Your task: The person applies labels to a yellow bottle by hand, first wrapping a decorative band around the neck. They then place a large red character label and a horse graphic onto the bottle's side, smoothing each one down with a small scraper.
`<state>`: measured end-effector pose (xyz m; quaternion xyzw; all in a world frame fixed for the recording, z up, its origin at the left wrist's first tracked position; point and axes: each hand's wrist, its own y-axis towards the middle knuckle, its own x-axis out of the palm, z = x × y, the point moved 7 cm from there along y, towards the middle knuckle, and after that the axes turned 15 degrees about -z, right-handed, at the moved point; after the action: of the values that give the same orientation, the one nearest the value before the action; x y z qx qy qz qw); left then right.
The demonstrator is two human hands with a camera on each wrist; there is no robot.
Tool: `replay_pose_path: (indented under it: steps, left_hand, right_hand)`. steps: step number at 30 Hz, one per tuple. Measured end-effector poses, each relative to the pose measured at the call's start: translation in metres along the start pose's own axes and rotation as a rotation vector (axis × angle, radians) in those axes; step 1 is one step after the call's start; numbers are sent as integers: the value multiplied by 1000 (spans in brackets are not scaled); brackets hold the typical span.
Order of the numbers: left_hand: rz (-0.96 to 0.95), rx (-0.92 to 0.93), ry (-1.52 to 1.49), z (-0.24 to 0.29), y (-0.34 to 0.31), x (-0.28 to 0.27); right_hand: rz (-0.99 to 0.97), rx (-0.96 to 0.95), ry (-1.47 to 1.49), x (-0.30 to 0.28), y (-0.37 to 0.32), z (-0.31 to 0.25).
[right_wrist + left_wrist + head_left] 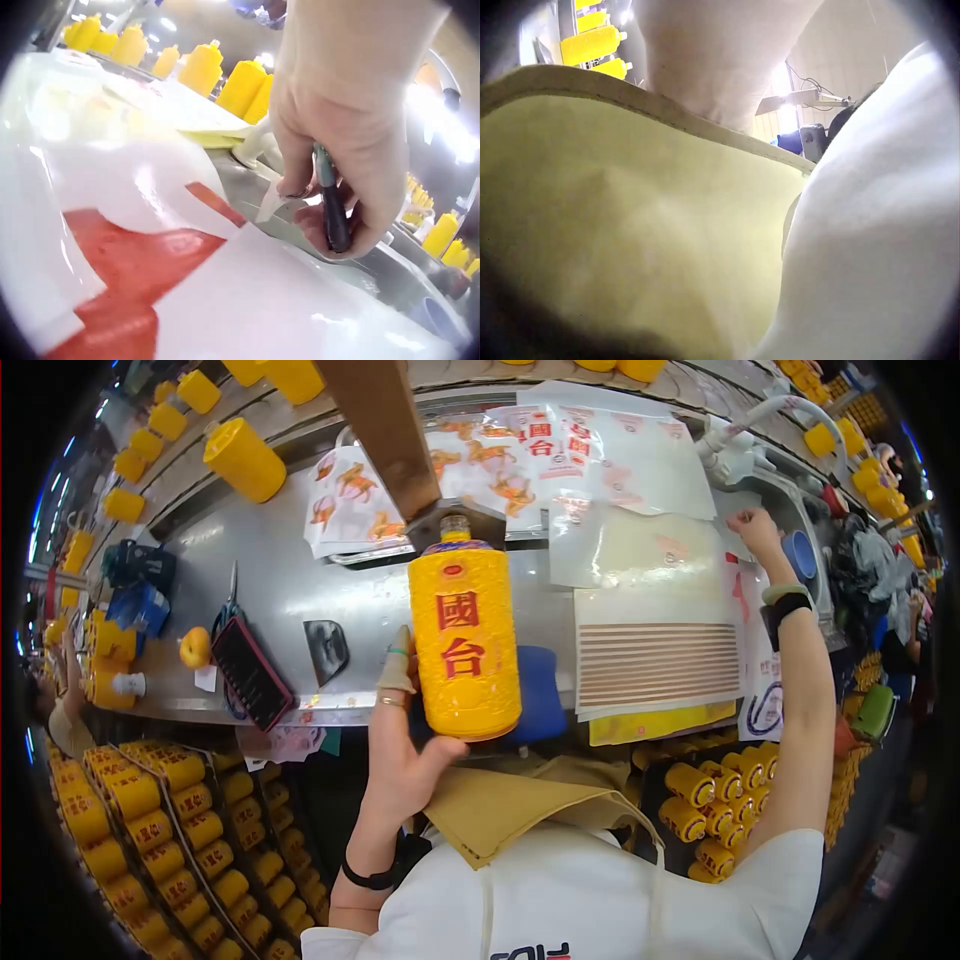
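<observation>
Yellow bottles lie packed in rows (pixel 160 820) below the steel table (pixel 270 590), with more (pixel 715 810) to the right. The left hand (pixel 405 745) grips a yellow bottle (pixel 465 645) from below and behind, upright over the table's near edge. The right hand (pixel 337 187), far across the table, curls round a dark slim tool (pixel 330 206), perhaps a pen, fingertips on a white paper scrap (pixel 268 202). The bottle bears red characters and a dark neck band

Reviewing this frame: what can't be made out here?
Left wrist view: a beige apron and white shirt fill the frame, hiding the left hand and its yellow bottle.
Head view: the right hand is too small to show what it grips.
Right wrist view: the dark tool has its ends inside the fingers, so its kind is unclear.
</observation>
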<state>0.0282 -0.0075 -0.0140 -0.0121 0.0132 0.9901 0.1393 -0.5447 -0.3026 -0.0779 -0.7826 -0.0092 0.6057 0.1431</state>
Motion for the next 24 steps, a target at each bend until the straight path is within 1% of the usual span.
replay_pose_path:
  steps: [1,3,4,5,7,8,9,11,12,15,17,18,20,22,23,24]
  left_hand:
    - [-47,-6,-9,2,-1,3]
    - [-116,-63,307,13,-4,10]
    - [-69,-64,364,17,-3,12]
    - [-61,-64,362,14,-3,12]
    - [-18,-110,315,1,-2,7]
    - [18,-85,414,6,0,6]
    - [15,-88,412,5,0,6]
    - [0,-43,292,4,1,5]
    - [-57,-40,254,4,3,5]
    - [-45,-12,190,12,1,3]
    - [-68,16,193,17,1,1]
    - [-86,46,197,20,1,1]
    - [-107,71,149,21,3,3]
    - [-125,99,101,21,5,8]
    - [-99,109,19,18,6,9]
    - [-72,119,-63,15,6,8]
  right_hand:
    - [0,-11,1,3,1,3]
    - [-87,51,-324,8,-10,-9]
    - [91,111,-311,-4,-17,-15]
    - [92,104,-315,-12,-31,-40]
    - [312,-245,-124,-48,-77,-117]
    - [294,-401,-60,-57,-107,-161]
    - [275,-555,6,-64,-141,-205]
    - [127,-778,124,-65,-210,-277]
    - [22,-850,160,-61,-242,-307]
    - [-304,-1089,183,-48,-317,-366]
    - [-423,-1188,171,-35,-343,-384]
    - [-423,-1185,170,-29,-344,-388]
    - [-502,-1189,79,-5,-344,-395]
    - [-479,-1172,18,2,-342,-401]
    - [-458,-1157,-39,6,-340,-403]
    - [-385,-1195,-38,6,-340,-404]
